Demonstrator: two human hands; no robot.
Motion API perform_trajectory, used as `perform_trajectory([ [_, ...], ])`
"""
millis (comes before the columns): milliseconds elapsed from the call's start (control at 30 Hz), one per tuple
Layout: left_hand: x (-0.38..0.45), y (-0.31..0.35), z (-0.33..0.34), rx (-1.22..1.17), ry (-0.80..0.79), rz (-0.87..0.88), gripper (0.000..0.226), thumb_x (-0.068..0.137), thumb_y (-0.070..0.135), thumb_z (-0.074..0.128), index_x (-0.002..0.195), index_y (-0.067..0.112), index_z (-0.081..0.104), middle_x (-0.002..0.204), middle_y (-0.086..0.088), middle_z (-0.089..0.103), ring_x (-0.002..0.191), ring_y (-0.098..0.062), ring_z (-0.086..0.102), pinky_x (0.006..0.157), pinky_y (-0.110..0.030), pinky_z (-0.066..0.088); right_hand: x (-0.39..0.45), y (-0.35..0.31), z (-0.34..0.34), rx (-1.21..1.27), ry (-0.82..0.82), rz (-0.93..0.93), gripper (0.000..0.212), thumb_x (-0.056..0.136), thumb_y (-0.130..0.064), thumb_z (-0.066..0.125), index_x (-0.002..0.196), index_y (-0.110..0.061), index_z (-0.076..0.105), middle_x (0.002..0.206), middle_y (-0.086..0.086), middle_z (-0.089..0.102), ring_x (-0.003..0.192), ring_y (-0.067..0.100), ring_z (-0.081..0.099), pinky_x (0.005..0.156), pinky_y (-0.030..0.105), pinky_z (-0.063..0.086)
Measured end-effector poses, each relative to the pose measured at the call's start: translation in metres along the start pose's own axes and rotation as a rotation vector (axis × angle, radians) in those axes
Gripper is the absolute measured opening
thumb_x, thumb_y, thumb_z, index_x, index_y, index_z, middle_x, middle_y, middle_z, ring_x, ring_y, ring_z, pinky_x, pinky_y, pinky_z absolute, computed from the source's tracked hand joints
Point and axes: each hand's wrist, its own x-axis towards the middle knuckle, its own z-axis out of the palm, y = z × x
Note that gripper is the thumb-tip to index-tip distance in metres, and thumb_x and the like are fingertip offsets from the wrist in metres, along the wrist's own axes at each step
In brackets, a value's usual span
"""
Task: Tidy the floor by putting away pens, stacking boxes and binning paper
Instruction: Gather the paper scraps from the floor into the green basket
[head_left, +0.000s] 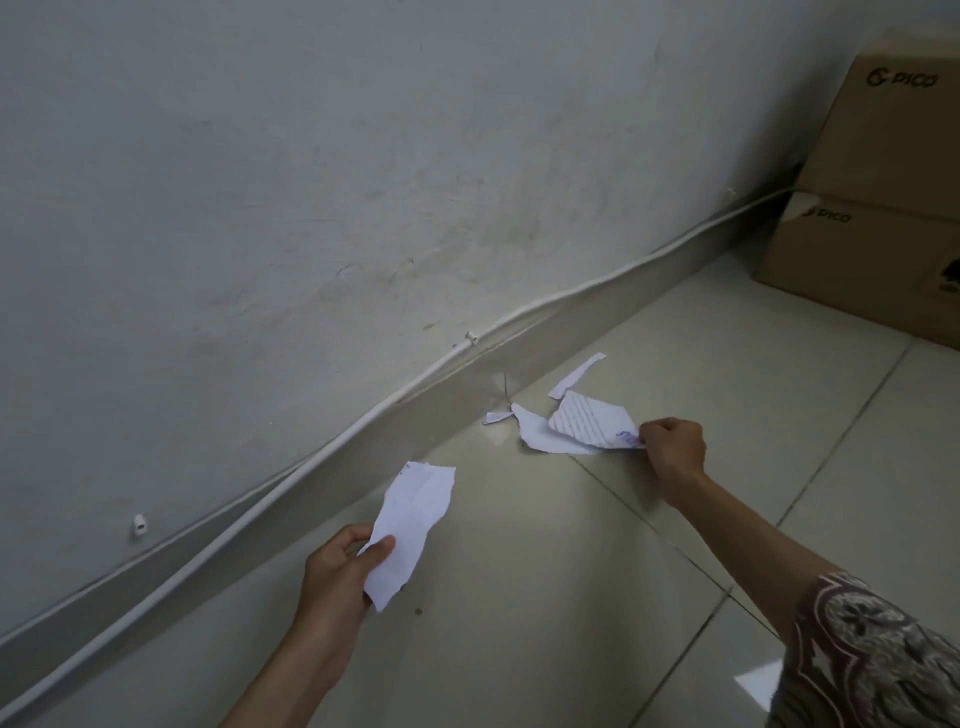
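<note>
**Paper half gathered, bin not in view**

Your left hand (337, 566) holds one torn sheet (410, 525) at lower centre. Your right hand (672, 449) pinches the lined scrap (592, 423) at centre right, which lies on the floor (519, 649). A strip (576, 375) and a small shred (496, 417) remain beside it. Two cardboard boxes (883, 182) stand stacked at upper right. You have binned nothing that shows; no pens show.

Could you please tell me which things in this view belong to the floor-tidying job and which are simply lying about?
Part of the job:
- torn white paper piece held in the left hand
- printed, lined paper scrap pinched by the right hand
- plain white scrap beneath it
- long white paper strip and tiny scrap on the floor
- two stacked brown cardboard boxes

Just there:
- white cable along the wall
- white cable clips
</note>
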Motion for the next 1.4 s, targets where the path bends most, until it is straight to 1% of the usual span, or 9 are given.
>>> perform_trajectory([
  [200,0.002,-0.013,0.019,0.012,-0.017,-0.047,0.005,0.085,0.004,0.062,0.080,0.006,0.063,0.081,-0.011,0.061,0.071,-0.027,0.054,0.055,-0.028,0.041,-0.015,0.013,-0.020,-0.399,-0.021,-0.259,0.021,0.085,-0.019,0.056,0.081,0.000,0.064,0.084,0.015,0.061,0.076,0.028,0.060,0.073,0.039,0.051],
  [400,0.000,-0.019,0.017,0.078,-0.010,-0.032,0.007,0.086,0.009,0.062,0.079,0.008,0.062,0.076,-0.007,0.060,0.070,-0.025,0.053,0.055,-0.028,0.034,0.009,-0.025,0.018,-0.696,-0.168,-0.750,0.031,0.087,-0.005,0.053,0.117,-0.003,0.057,0.126,0.015,0.053,0.117,0.031,0.045,0.095,0.040,0.040],
  [533,0.007,-0.015,0.010,0.108,0.016,-0.002,0.006,0.086,0.011,0.062,0.081,0.007,0.062,0.082,-0.009,0.063,0.073,-0.024,0.054,0.056,-0.027,0.033,0.026,-0.047,0.053,-0.938,-0.398,-0.784,0.053,0.090,-0.008,0.049,0.141,-0.008,0.032,0.152,0.008,0.026,0.136,0.029,0.027,0.104,0.045,0.035],
  [667,0.011,-0.013,0.003,0.091,0.020,0.002,0.008,0.086,0.011,0.062,0.078,0.010,0.061,0.083,-0.009,0.064,0.073,-0.023,0.054,0.057,-0.028,0.033,0.033,-0.048,0.072,-1.159,-0.434,-0.934,0.037,0.091,-0.014,0.047,0.126,-0.003,0.048,0.132,0.013,0.049,0.119,0.030,0.048,0.087,0.039,0.046],
  [800,0.011,-0.014,0.003,0.094,0.021,-0.002,0.006,0.085,0.011,0.062,0.081,0.008,0.061,0.080,-0.007,0.063,0.071,-0.023,0.053,0.055,-0.028,0.033,0.026,-0.049,0.072,-1.231,-0.314,-1.030,0.023,0.090,-0.006,0.044,0.104,0.003,0.059,0.108,0.017,0.059,0.103,0.029,0.051,0.071,0.030,0.036],
  [1000,0.016,-0.010,0.005,0.031,0.020,-0.007,0.011,0.081,0.012,0.068,0.083,0.004,0.062,0.086,-0.011,0.062,0.078,-0.026,0.053,0.064,-0.031,0.033,0.022,-0.058,0.047,-1.050,-0.333,-0.891,0.018,0.090,-0.008,0.048,0.086,-0.003,0.064,0.095,0.016,0.064,0.085,0.027,0.055,0.071,0.030,0.037],
  [1133,0.015,-0.007,0.007,-0.022,0.018,-0.009,0.007,0.080,0.010,0.069,0.079,0.010,0.062,0.088,-0.010,0.063,0.081,-0.027,0.054,0.069,-0.032,0.036,0.014,-0.079,0.005,-0.703,-0.701,-0.557,0.034,0.081,-0.002,0.063,0.050,-0.013,0.054,0.066,0.009,0.055,0.067,0.022,0.050,0.063,0.028,0.036],
  [1267,0.014,-0.003,0.014,-0.062,-0.008,-0.026,0.008,0.084,0.006,0.063,0.077,0.008,0.061,0.089,-0.013,0.062,0.081,-0.028,0.054,0.064,-0.031,0.038,-0.005,-0.063,-0.011,-0.890,-0.941,-0.354,0.006,0.078,-0.012,0.070,0.073,-0.014,0.067,0.135,0.007,0.047,0.124,0.026,0.043,0.099,0.028,0.033],
  [1400,0.012,-0.001,0.020,-0.073,-0.024,-0.024,0.008,0.084,0.005,0.064,0.076,0.009,0.062,0.090,-0.015,0.064,0.083,-0.030,0.055,0.068,-0.032,0.040,-0.008,-0.037,0.008,-0.961,-0.757,-0.485,0.014,0.071,-0.011,0.076,0.065,-0.019,0.067,0.129,0.008,0.044,0.120,0.029,0.043,0.094,0.028,0.040],
])
